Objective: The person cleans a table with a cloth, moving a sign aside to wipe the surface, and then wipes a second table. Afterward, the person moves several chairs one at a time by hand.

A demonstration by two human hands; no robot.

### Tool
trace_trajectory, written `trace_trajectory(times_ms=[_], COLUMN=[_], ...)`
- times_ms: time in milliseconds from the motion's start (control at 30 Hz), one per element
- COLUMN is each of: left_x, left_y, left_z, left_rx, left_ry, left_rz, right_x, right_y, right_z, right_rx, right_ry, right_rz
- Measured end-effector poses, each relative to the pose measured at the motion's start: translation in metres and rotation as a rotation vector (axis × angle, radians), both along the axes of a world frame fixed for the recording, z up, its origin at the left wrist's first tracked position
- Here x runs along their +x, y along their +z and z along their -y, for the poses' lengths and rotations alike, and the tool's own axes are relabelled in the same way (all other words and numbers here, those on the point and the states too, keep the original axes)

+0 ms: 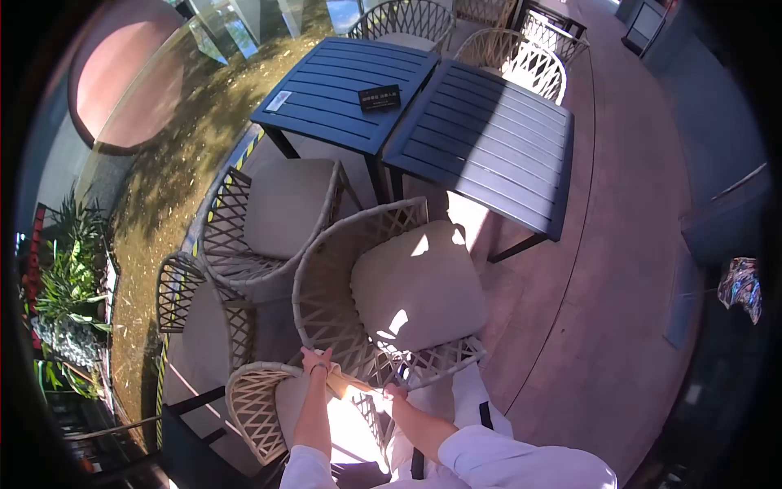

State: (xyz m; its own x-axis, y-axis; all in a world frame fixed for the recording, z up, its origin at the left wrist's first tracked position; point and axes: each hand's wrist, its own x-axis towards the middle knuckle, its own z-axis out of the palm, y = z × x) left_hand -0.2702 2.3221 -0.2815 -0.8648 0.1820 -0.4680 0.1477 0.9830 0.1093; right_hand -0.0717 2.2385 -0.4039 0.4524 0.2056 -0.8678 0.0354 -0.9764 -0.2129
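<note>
A wicker armchair (314,281) with a pale seat cushion (419,285) stands in front of me, its curved back toward me. My left hand (317,360) is at the lower left of its back rim, thumb and fingers parted around the edge. Farther right, my right hand (395,394) is closed at the same rim, near the lattice armrest (444,360). A tan strip (350,383) stretches between my two hands; what it is I cannot tell. Close below my left forearm is another wicker chair (257,407), partly hidden by my arms.
Two dark slatted tables (497,134) stand beyond the chair, with a black sign (380,99) and a small white card (278,101) on the left one. A cushioned wicker chair (289,208) sits to the left, beside shallow water (155,244). Paving (611,269) runs along the right.
</note>
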Motion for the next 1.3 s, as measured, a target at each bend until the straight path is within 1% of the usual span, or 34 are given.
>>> trace_trajectory(times_ms=[67,133,200,233,267,300,333,367,400,433,500,533,567,600,633,667,700,767,800,867,900,933,967,1033,1100,1133,1233,1267,1300], left_x=[-0.009,0.018,0.059,0.088,0.113,0.139,0.172,0.202,0.235,0.268,0.313,0.328,0.336,0.337,0.331,0.321,0.321,0.321,0.322,0.299,0.282,0.259,0.237,0.21,0.19,0.186,0.199,0.197,0.189], left_y=[-0.012,-0.007,-0.004,-0.009,-0.029,-0.06,-0.094,-0.118,-0.094,-0.058,-0.051,-0.05,-0.059,-0.082,-0.105,-0.144,-0.136,-0.101,-0.047,-0.048,-0.054,-0.072,-0.086,-0.086,-0.079,-0.076,-0.073,-0.072,-0.073], left_z=[0.002,0.001,0.02,0.03,0.049,0.07,0.091,0.101,0.092,0.087,0.103,0.098,0.098,0.11,0.122,0.136,0.139,0.127,0.113,0.124,0.121,0.112,0.11,0.09,0.079,0.078,0.085,0.082,0.078], left_rx=[-0.045,-0.017,-0.003,0.012,0.161,0.305,0.304,0.309,0.21,0.097,0.14,0.185,0.184,0.177,0.164,0.286,0.298,0.33,0.282,0.444,0.53,0.541,0.541,0.594,0.35,0.235,0.492,0.475,0.388], left_ry=[0.023,-0.049,-0.1,-0.114,-0.076,-0.028,-0.02,-0.027,0.01,0.043,0.162,0.239,0.22,0.198,0.176,0.382,0.384,0.392,0.346,0.291,0.262,0.196,0.138,0.197,0.084,0.024,0.085,-0.019,-0.016], left_rz=[0.101,0.102,0.085,0.077,0.179,0.278,0.283,0.287,0.339,0.392,0.476,0.508,0.499,0.483,0.466,0.6,0.558,0.474,0.428,0.33,0.284,0.238,0.19,0.273,0.403,0.469,0.347,0.288,0.372], right_x=[0.014,0.027,0.085,0.117,0.153,0.186,0.22,0.253,0.285,0.311,0.355,0.369,0.378,0.377,0.371,0.363,0.356,0.327,0.313,0.3,0.297,0.295,0.3,0.304,0.306,0.307,0.306,0.306,0.302], right_y=[-0.028,-0.044,0.0,-0.003,-0.005,0.006,0.008,0.018,0.019,0.03,0.023,0.02,0.014,0.015,0.016,0.033,0.043,0.055,0.056,0.047,0.042,0.059,0.063,0.065,0.063,0.054,0.03,0.021,0.032], right_z=[0.005,0.014,-0.008,-0.021,-0.022,-0.031,-0.042,-0.058,-0.073,-0.087,-0.107,-0.114,-0.118,-0.116,-0.108,-0.099,-0.091,-0.066,-0.053,-0.03,-0.032,-0.04,-0.045,-0.051,-0.05,-0.052,-0.048,-0.053,-0.067], right_rx=[0.117,0.224,0.248,0.261,0.258,0.262,0.242,0.217,0.234,0.159,0.176,0.19,0.202,0.209,0.274,0.333,0.396,0.327,0.296,0.393,0.448,0.366,0.371,0.382,0.347,0.334,0.507,0.523,0.529], right_ry=[-0.084,-0.167,-0.067,-0.017,0.041,0.145,0.201,0.296,0.317,0.371,0.497,0.525,0.552,0.574,0.516,0.464,0.42,0.336,0.295,0.212,0.168,0.164,0.177,0.214,0.266,0.289,0.353,0.363,0.372], right_rz=[0.066,0.143,0.113,0.149,0.185,0.214,0.227,0.238,0.218,0.218,0.247,0.257,0.261,0.258,0.265,0.273,0.283,0.311,0.327,0.345,0.357,0.309,0.304,0.286,0.265,0.255,0.379,0.323,0.268])
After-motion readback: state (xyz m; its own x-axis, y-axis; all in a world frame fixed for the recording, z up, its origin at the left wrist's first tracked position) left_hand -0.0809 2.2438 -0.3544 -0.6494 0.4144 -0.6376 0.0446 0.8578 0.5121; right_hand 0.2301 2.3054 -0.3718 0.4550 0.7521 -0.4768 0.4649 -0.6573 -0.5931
